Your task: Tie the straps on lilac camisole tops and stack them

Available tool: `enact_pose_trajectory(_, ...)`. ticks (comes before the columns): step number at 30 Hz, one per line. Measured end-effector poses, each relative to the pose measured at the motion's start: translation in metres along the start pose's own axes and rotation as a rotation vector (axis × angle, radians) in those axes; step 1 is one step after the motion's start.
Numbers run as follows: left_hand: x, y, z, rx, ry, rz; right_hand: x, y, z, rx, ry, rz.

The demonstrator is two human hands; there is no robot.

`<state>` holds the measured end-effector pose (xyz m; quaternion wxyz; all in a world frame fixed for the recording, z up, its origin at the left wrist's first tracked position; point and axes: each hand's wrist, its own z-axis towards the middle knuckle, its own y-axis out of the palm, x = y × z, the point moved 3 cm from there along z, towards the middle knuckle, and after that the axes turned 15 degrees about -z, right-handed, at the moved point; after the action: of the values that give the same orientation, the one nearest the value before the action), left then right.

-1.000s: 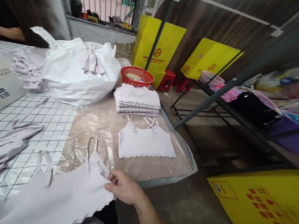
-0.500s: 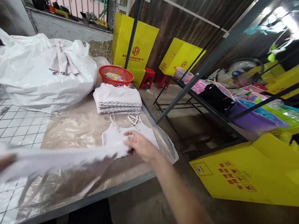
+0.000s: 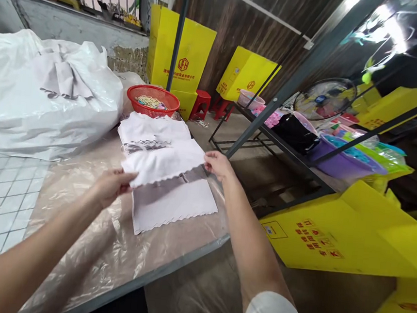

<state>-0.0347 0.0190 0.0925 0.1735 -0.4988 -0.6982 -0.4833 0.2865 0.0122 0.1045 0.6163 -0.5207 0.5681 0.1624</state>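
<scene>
Both hands hold one white scallop-edged top (image 3: 162, 161) stretched flat in the air. My left hand (image 3: 113, 186) pinches its left edge and my right hand (image 3: 218, 164) pinches its right edge. Directly below it, another white top (image 3: 175, 204) lies flat on the plastic-covered table (image 3: 119, 260). Just behind them sits a stack of folded white tops (image 3: 148, 128), partly hidden by the held one.
A big white plastic bag of garments (image 3: 42, 98) fills the table's back left. A red basket (image 3: 153, 100) stands behind the stack. Yellow boxes (image 3: 337, 231) sit on the floor to the right, beside a metal rack (image 3: 297, 140) with tubs and a fan.
The top was lifted from the table's near edge and carried right. It now hangs spread between both hands above the top lying flat. The view has swung right.
</scene>
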Motion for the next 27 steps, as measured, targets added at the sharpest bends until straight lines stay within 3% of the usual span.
enact_pose_trajectory(3, -0.058, -0.024, 0.000, 0.114, -0.200, 0.114, 0.057, -0.002, -0.016, 0.007, 0.062, -0.076)
enact_pose_trajectory(6, -0.080, -0.035, -0.004, 0.088, -0.231, 0.162, 0.091, -0.009, -0.030, 0.017, 0.070, -0.133)
enact_pose_trajectory(13, -0.078, -0.039, -0.007, -0.013, -0.117, 0.269, 0.114, -0.036, -0.052, 0.071, -0.034, -0.246)
enact_pose_trajectory(22, -0.086, -0.047, -0.010, -0.026, -0.146, 0.481, 0.145, -0.032, -0.085, 0.202, -0.137, -0.545)
enact_pose_trajectory(27, -0.077, -0.048, -0.018, -0.027, 0.266, 0.822, 0.139, -0.017, -0.101, 0.476, -0.503, -0.940)
